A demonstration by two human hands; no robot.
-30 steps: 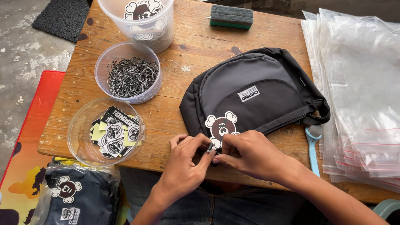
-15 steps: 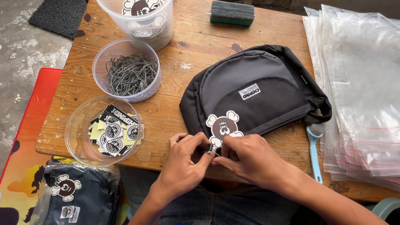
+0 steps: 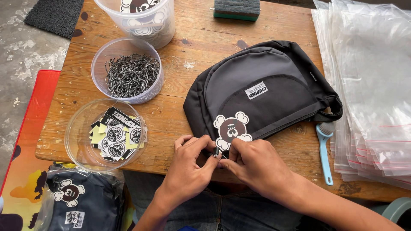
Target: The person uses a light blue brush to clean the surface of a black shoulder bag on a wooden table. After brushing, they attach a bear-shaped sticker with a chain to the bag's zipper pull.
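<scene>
On the wooden table, everything sits relative to the dark grey bag: clear zip bags stacked at its right, three clear tubs at its left, a blue brush just below its right corner. At the bag's near edge both hands meet under the skull-shaped tag. The left hand and right hand each pinch a small dark fitting. Doing this well likely means short, steady fingertip grips, with the tag kept flat.
</scene>
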